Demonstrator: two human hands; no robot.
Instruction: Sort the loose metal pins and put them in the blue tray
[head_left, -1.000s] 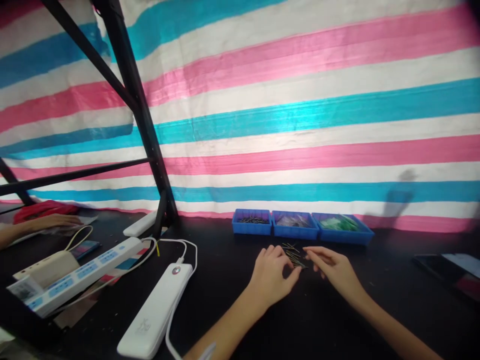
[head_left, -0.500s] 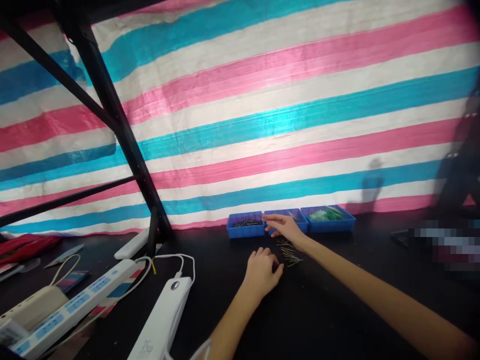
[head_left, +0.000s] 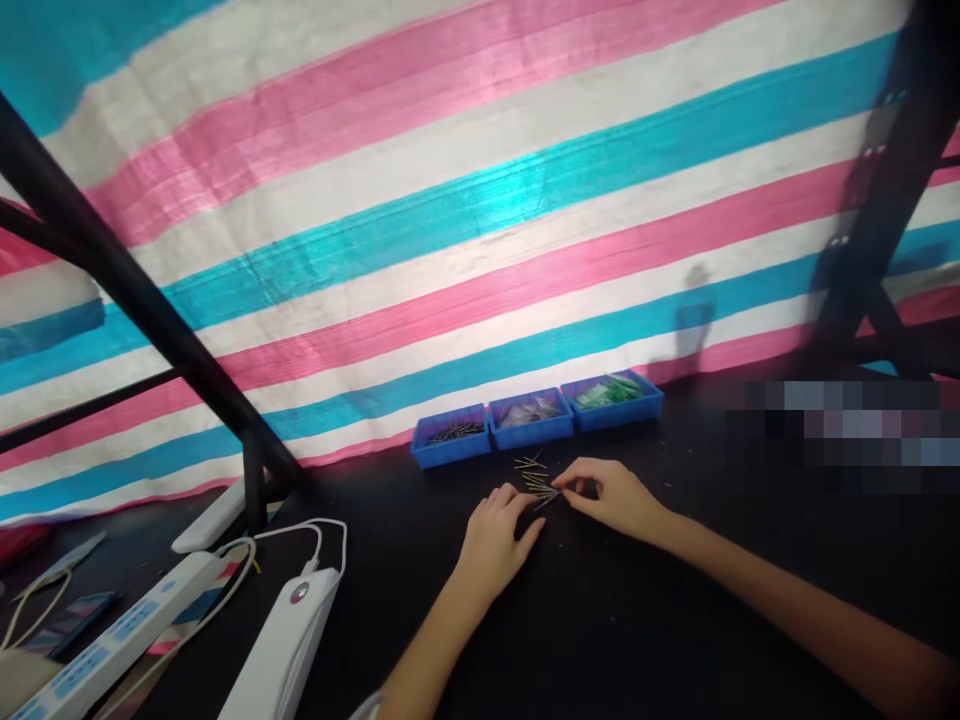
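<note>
A small heap of thin metal pins (head_left: 534, 475) lies on the black table (head_left: 645, 620) in front of three blue trays. My right hand (head_left: 611, 493) rests at the heap's near right edge, its fingers pinched together on one pin. My left hand (head_left: 495, 535) lies on the table just left of the heap, fingers curled loosely, and I see nothing in it. The left tray (head_left: 450, 437) holds dark pins, the middle tray (head_left: 531, 417) holds greyish parts, the right tray (head_left: 613, 397) holds green parts.
A white power bank (head_left: 281, 645) with a cable and a white power strip (head_left: 105, 655) lie at the lower left. A black frame leg (head_left: 253, 482) stands left of the trays. A striped tarp (head_left: 480, 230) hangs behind. A dark post (head_left: 885, 190) is at the right.
My right hand has come back from the trays to the pin heap and closed on a pin. The view has swung right, so the trays and the power bank sit further left.
</note>
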